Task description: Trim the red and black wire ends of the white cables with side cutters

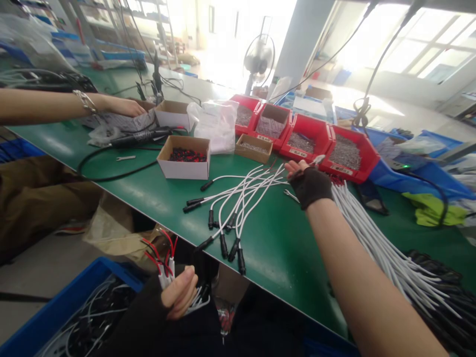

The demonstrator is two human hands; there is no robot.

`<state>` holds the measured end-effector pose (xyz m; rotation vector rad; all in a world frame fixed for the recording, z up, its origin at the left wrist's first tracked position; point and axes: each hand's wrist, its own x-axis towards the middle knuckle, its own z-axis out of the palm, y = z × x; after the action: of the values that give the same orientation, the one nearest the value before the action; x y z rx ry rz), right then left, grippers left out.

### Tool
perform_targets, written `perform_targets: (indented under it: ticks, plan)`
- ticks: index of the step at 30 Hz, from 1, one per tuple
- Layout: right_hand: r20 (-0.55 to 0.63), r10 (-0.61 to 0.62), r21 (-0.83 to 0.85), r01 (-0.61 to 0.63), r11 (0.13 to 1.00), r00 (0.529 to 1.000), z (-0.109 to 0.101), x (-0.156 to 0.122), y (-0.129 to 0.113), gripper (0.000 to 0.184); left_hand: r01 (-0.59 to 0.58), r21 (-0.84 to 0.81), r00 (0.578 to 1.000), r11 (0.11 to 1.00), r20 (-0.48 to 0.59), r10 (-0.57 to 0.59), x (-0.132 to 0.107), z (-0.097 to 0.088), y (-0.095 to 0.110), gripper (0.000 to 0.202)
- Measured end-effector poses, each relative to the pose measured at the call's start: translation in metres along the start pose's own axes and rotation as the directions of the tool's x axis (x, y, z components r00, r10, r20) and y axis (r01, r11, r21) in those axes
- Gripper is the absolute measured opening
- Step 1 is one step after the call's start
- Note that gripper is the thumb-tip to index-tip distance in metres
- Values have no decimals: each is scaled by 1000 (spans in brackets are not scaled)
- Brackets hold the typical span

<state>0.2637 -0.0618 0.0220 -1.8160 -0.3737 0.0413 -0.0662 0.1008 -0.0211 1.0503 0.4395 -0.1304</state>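
Observation:
My left hand (180,292), in a dark sleeve or glove, is closed around a bundle of white cables (166,276) below the table's front edge. Stripped red and black wire ends (161,255) fan out above its fingers. My right hand (308,183), in a black fingerless glove, reaches over the table in front of the red bins. Its fingers are curled, and a small greyish thing shows at them, too blurred to name. Loose white cables with black connectors (241,198) lie to its left. A small wrench (292,195) lies just under it.
Red bins (308,136) of small metal parts line the back. A cardboard box (184,166) holds red and black pieces. A thick cable bundle (375,248) lies right. A co-worker's arm (100,106) reaches in from the left. A blue crate (92,297) stands below.

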Motion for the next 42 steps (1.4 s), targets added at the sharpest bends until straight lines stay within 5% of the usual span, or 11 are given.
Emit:
perform_targets:
  ticks: [4, 8, 14, 16, 18, 21, 26, 32, 36, 42]
  plan:
    - [216, 196, -284, -131, 950, 956, 10, -35, -18, 23, -42, 19, 999, 999, 13, 42, 2, 3, 1, 78]
    - [472, 244, -517, 42, 855, 847, 29, -79, -36, 42, -39, 93, 998, 995, 43, 35, 6, 8, 0, 79]
    - [619, 201, -525, 210, 825, 759, 67, -84, -37, 9, -113, 114, 992, 987, 62, 107, 10, 16, -13, 73]
    - [632, 162, -500, 239, 832, 758, 70, -79, -37, 19, -74, 106, 996, 992, 65, 67, 9, 20, -13, 71]
    - [607, 123, -477, 236, 847, 785, 65, -80, -41, 28, 10, 95, 997, 995, 81, -18, 7, 25, -11, 66]
    - [556, 76, -421, 202, 884, 828, 44, -98, -55, 8, 68, 48, 981, 997, 178, -75, 7, 34, -5, 58]
    - [522, -34, -65, 80, 995, 852, -1, -161, -67, 10, 161, 4, 918, 987, 367, -151, 11, 52, -5, 63]
    - [246, 129, -89, -110, 990, 961, -14, -242, -20, 21, 184, 382, 893, 906, 319, -316, 15, 84, -1, 59]
    - [134, 312, -8, -314, 949, 941, -8, -271, -8, 32, 136, 440, 897, 888, 326, -299, 20, 92, -8, 59]
    - [102, 383, 186, -396, 900, 918, -12, -271, -17, 26, 174, 457, 915, 872, 254, -315, 23, 97, -22, 69]
